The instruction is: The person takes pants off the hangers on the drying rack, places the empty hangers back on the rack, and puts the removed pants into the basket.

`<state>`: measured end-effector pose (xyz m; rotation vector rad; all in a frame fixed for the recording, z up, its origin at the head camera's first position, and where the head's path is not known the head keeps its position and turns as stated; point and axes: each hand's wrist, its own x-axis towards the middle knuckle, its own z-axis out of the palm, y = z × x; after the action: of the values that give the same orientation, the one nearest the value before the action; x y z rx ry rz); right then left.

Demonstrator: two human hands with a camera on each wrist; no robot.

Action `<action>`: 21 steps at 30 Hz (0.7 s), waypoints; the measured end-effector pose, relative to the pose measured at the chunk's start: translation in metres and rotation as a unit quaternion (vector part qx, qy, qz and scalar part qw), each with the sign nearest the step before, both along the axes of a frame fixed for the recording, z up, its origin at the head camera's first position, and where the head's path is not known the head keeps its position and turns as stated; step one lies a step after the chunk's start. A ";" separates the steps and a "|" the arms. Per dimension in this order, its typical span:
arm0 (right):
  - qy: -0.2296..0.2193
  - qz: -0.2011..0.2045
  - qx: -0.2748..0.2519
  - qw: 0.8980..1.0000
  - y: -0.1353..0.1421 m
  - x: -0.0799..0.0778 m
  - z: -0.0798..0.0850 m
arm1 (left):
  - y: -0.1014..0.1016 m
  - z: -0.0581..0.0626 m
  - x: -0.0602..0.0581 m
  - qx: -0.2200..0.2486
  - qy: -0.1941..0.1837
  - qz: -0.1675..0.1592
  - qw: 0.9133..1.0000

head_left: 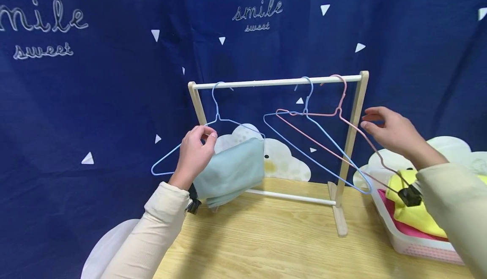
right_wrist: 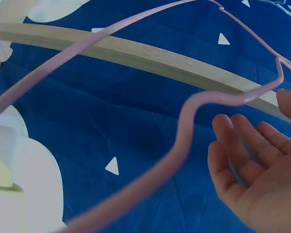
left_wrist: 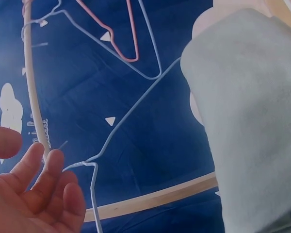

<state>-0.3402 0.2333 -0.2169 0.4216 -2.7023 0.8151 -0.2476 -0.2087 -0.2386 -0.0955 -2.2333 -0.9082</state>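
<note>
From a rack's white rod [head_left: 266, 83] hangs a blue clothes hanger [head_left: 163, 159] at the left, a folded pale teal cloth [head_left: 236, 167] draped over it. My left hand [head_left: 195, 154] is in front of this hanger, beside the cloth; the left wrist view shows its fingers loosely bent, with nothing between them. A second blue hanger [head_left: 306, 105] and a pink hanger [head_left: 342, 97] hang bare at the right. To the right of the pink one, my right hand [head_left: 395, 131] is raised. Its fingers are relaxed and hold nothing in the right wrist view.
A pale plastic basket [head_left: 385, 220] with yellow cloth [head_left: 416, 222] and pink fabric stands at the right, partly behind the right sleeve. The rack's wooden foot [head_left: 340, 220] rests on the wood-grain table [head_left: 285, 236]. A dark blue printed curtain [head_left: 95, 101] hangs behind.
</note>
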 end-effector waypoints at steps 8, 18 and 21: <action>0.002 -0.013 -0.031 0.999 -0.007 -0.013 -0.003 | -0.006 -0.002 0.003 0.001 -0.001 0.008 1.000; 0.010 -0.011 -0.060 0.998 -0.013 -0.024 -0.004 | -0.013 -0.006 0.006 0.004 -0.018 0.012 1.000; 0.009 0.005 -0.063 0.998 -0.016 -0.026 -0.004 | -0.015 -0.008 0.006 0.006 -0.014 0.017 1.000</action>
<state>-0.3663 0.2172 -0.2213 0.4114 -2.6160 0.9732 -0.2412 -0.2242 -0.2463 -0.0392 -2.2487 -0.9106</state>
